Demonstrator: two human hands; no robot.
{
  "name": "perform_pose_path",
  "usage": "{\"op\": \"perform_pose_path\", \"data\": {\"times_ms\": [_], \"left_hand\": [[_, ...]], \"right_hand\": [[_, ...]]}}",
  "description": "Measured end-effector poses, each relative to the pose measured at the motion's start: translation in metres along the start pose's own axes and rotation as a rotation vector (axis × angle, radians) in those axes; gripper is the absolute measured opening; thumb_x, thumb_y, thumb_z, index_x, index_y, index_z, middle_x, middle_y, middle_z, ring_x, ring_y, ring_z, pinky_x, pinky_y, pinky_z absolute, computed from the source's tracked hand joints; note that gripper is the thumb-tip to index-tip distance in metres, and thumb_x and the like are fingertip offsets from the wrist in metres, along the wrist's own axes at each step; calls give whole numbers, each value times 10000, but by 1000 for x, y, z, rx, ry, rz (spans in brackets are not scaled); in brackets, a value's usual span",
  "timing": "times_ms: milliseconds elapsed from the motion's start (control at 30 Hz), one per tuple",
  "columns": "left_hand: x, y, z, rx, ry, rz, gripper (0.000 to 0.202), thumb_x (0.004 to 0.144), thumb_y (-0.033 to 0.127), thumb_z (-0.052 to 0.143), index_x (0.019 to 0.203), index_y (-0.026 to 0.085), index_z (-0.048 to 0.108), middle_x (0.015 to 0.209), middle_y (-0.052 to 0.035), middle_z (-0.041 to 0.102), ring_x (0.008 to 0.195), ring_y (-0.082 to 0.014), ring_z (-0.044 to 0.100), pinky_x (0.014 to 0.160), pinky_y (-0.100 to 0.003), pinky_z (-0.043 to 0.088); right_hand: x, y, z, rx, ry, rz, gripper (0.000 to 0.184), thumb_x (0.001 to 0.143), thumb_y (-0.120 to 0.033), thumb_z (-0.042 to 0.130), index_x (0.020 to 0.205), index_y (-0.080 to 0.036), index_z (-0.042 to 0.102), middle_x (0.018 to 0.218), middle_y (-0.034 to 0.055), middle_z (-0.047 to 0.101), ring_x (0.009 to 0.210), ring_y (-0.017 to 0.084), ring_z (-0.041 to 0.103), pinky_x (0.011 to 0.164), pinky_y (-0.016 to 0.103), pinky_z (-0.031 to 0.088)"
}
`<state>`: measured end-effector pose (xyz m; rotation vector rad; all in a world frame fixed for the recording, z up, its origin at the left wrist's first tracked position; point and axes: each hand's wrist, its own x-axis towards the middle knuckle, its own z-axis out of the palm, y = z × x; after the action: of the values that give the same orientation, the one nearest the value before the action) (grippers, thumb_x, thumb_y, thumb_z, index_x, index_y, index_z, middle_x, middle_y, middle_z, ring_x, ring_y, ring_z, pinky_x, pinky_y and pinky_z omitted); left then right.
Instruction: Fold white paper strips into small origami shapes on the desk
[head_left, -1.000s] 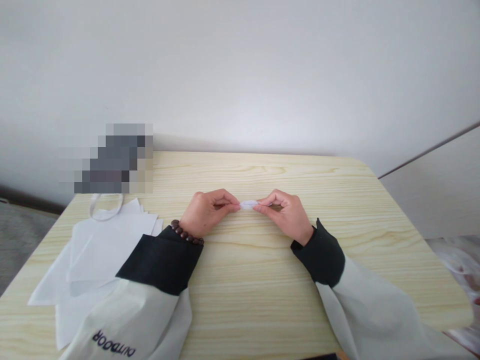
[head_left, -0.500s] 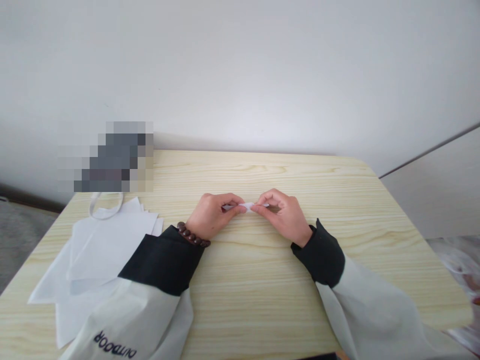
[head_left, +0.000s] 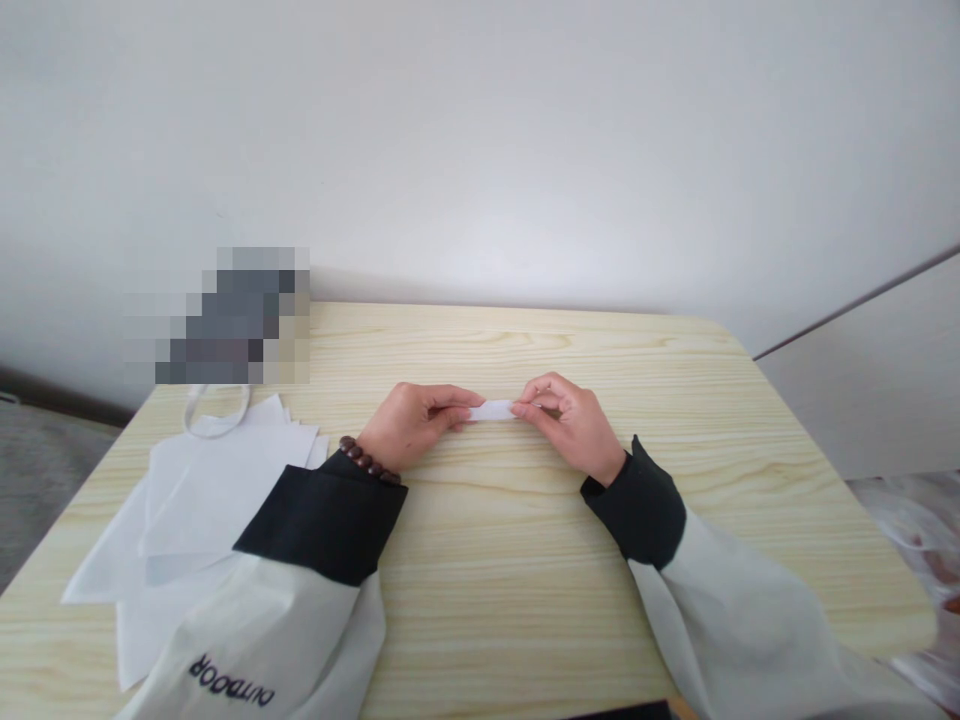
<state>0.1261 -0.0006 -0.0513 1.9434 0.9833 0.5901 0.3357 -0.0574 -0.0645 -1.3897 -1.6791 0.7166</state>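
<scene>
A narrow strip of white paper (head_left: 492, 411) stretches level between my two hands, above the middle of the wooden table (head_left: 510, 580). My left hand (head_left: 416, 425) pinches its left end between thumb and fingers. At the other end, the thumb and fingertips of my right hand (head_left: 566, 420) grip the strip. The ends of the paper are hidden under my fingers. Whether the strip is folded in layers cannot be made out.
Several white paper sheets (head_left: 202, 500) lie overlapping on the left, partly under my left sleeve. A white ring (head_left: 217, 412), perhaps a tape roll, rests at their top edge. Behind it is a blurred dark object (head_left: 232, 315). A pale wall (head_left: 480, 150) borders the table's far edge.
My left hand has slid a little to the left along the strip, so more of the white paper shows between my hands. The right hand keeps its pinch, nearly in place.
</scene>
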Motion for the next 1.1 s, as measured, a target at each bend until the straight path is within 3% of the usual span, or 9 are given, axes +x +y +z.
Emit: {"op": "perform_pose_path", "data": {"times_ms": [200,300,467,900,1100], "left_hand": [[-2,3,-1,48,68,75,253,793,359,562,883,163,694,870,-41,725,787,-167,652,741,-270,514],[-2,8,0,141,109,117,254,816,359,531,868,174,697,859,-37,722,779,-162,639,709,-255,496],[0,7,4,210,75,162,225,811,330,532,839,174,692,811,-31,710,684,-134,610,630,-234,470],[-3,4,4,244,-6,284,143,784,250,558,857,187,663,873,-32,686,814,-147,622,733,-239,489],[-2,3,6,278,42,276,139,809,230,521,828,176,647,786,-15,652,687,-115,590,645,-215,474]], "right_hand": [[0,2,-2,-49,-96,-101,135,875,-303,522,980,-219,539,905,19,714,807,158,681,687,255,501],[0,1,-1,-131,-81,-194,97,871,-274,530,941,-224,576,896,13,707,816,149,669,741,263,499],[-1,0,-1,-287,-55,-368,87,857,-211,526,870,-218,612,871,23,696,821,158,622,789,297,475],[-2,-6,1,-449,-69,-405,65,805,-189,547,843,-207,596,799,27,681,779,176,589,765,304,450],[-1,-6,2,-523,-74,-439,83,836,-176,503,832,-195,584,763,28,664,740,172,572,738,294,436]]}}
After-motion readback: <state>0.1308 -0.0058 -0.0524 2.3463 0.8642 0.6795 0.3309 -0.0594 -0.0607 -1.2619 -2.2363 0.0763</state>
